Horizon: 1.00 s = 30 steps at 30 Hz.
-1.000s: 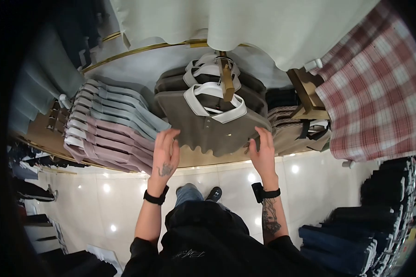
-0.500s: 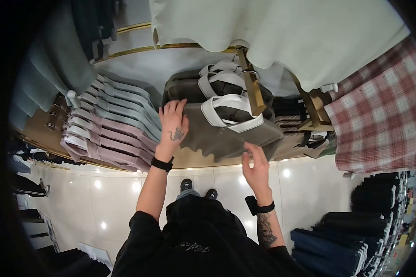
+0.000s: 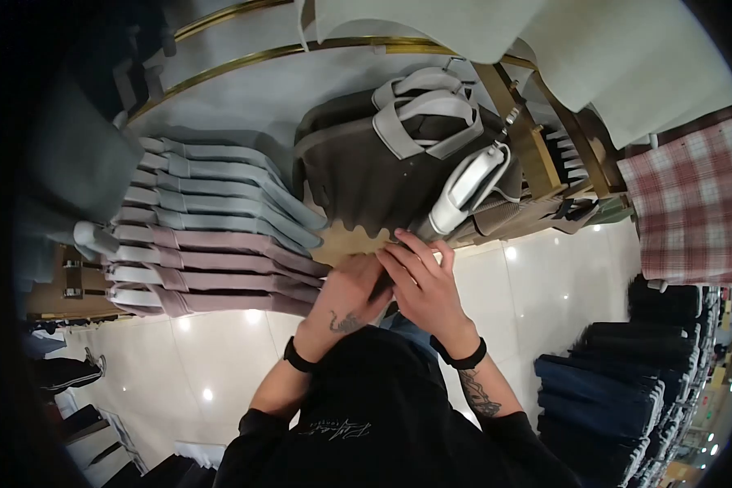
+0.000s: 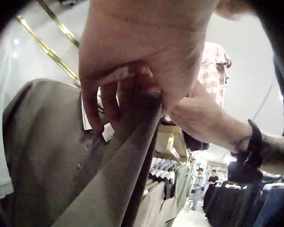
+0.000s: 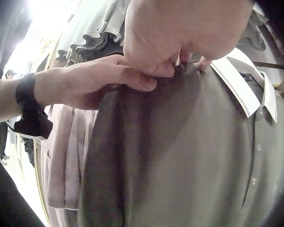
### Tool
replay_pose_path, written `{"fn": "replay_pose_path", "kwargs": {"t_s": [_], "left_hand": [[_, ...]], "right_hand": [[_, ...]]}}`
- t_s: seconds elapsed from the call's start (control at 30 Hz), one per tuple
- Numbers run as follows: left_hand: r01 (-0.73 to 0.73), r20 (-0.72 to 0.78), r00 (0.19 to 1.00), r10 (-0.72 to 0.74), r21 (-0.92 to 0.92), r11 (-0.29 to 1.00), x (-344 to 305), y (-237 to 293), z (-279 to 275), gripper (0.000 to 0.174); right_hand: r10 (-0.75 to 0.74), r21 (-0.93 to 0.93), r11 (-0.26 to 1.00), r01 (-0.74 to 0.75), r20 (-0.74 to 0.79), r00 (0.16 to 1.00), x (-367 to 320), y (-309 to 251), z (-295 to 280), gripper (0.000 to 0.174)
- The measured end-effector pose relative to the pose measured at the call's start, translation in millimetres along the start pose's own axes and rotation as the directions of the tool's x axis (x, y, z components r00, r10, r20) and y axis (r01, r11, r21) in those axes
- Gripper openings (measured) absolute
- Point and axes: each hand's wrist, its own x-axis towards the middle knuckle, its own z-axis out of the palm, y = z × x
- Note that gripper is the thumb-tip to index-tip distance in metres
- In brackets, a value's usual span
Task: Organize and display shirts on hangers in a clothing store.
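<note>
A grey-brown polo shirt [image 5: 180, 156] with a white collar hangs turned sideways at the front of its rail, its collar [image 3: 462, 195] seen edge-on in the head view. My left hand [image 3: 346, 297] pinches the shirt's shoulder, with its fingers bent over the cloth in the left wrist view. Close beside it, my right hand [image 3: 431, 293] grips the same shoulder, thumb and fingertips on the fabric in the right wrist view. Behind hang more grey-brown polo shirts [image 3: 358, 163] with pale collars, facing forward. In the head view my hands hide much of the held shirt.
Blue-grey shirts [image 3: 220, 191] and pink shirts [image 3: 220, 260] hang at the left. A wooden rail arm [image 3: 516, 122] juts out above the polos. Red plaid cloth [image 3: 695, 211] hangs at the right, and dark trousers [image 3: 598, 382] stand on a rack behind.
Both hands have come together at the front polo's shoulder and now grip it. That shirt has turned from facing forward to sideways, and the view has shifted.
</note>
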Motion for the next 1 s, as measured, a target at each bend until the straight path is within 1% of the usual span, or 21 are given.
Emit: {"fn": "replay_pose_path", "kwargs": {"t_s": [0.07,0.1,0.13,0.17,0.2,0.23,0.27,0.33,0.43,0.53,0.57,0.67,0.77,0.87,0.9,0.97,1.0], "left_hand": [[0.015,0.029,0.999,-0.014,-0.053,0.998,-2.9,2.6,-0.8,0.042],[0.041,0.068,0.997,-0.034,-0.103,0.994,-2.1,6.0,-7.7,0.039],[0.01,0.083,0.997,0.002,-0.139,0.99,-0.4,3.8,-12.3,0.037],[-0.015,0.102,0.994,0.034,-0.181,0.983,2.3,-0.4,-17.6,0.035],[-0.044,0.116,0.991,0.071,-0.224,0.974,7.3,-5.9,-22.2,0.034],[-0.048,0.103,0.992,0.078,-0.267,0.962,14.8,-12.4,-26.2,0.02],[-0.024,0.067,0.997,0.043,-0.268,0.963,19.4,-17.3,-31.1,0.015],[-0.081,-0.163,0.985,0.057,-0.142,0.987,32.9,-39.2,-30.2,0.019],[0.009,-0.392,0.92,-0.016,-0.02,1.0,61.1,-46.4,-40.7,0.029],[0.083,-0.468,0.883,-0.035,0.082,0.993,77.0,-54.4,-48.3,0.04],[0.112,-0.463,0.885,-0.041,0.128,0.985,76.9,-62.7,-47.1,0.049],[0.18,-0.474,0.878,-0.064,0.203,0.963,78.8,-71.7,-39.6,0.052],[0.214,-0.414,0.9,-0.134,0.153,0.965,76.9,-75.0,-41.3,0.052],[0.223,-0.293,0.925,-0.24,-0.092,0.971,68.5,-69.8,-34.0,0.047],[0.141,-0.309,0.94,-0.148,-0.045,0.989,65.9,-61.2,-31.5,0.043],[0.116,-0.261,0.953,-0.153,-0.151,0.982,54.3,-48.7,-25.0,0.04],[0.107,-0.239,0.958,-0.156,-0.205,0.973,48.6,-43.4,-21.9,0.039]], "right_hand": [[0.042,-0.066,0.997,-0.039,0.046,0.998,0.0,3.3,2.0,0.041],[0.053,-0.096,0.994,-0.046,0.066,0.996,-0.7,4.4,1.9,0.041],[0.063,-0.125,0.991,-0.052,0.088,0.994,-2.2,6.4,2.5,0.04],[0.053,-0.074,0.996,-0.047,0.088,0.995,-0.3,8.0,0.6,0.034],[0.055,-0.052,0.997,-0.05,0.092,0.994,1.0,8.5,0.8,0.033],[0.056,-0.033,0.998,-0.053,0.097,0.994,1.0,9.7,0.6,0.031],[0.057,-0.014,0.998,-0.056,0.103,0.993,0.6,10.7,-0.6,0.03],[0.052,-0.008,0.999,-0.051,0.094,0.994,0.4,12.5,1.2,0.027],[0.064,-0.004,0.998,-0.064,0.094,0.994,-2.8,12.8,-0.8,0.025],[0.074,0.0,0.997,-0.074,0.09,0.993,-3.2,12.8,0.8,0.024],[0.076,0.003,0.997,-0.077,0.089,0.993,-3.7,12.8,1.7,0.023],[0.077,0.003,0.997,-0.078,0.084,0.993,-2.1,11.5,0.7,0.023],[0.082,-0.046,0.996,-0.077,0.111,0.99,-0.5,9.4,1.1,0.027],[0.128,-0.007,0.992,-0.128,0.107,0.986,3.5,7.5,5.8,0.043],[0.145,0.003,0.989,-0.146,0.113,0.983,7.3,5.6,6.6,0.05],[0.185,0.021,0.982,-0.189,0.126,0.975,15.6,1.2,4.0,0.063],[0.161,-0.009,0.987,-0.161,0.133,0.978,20.4,-0.5,1.9,0.067]]}}
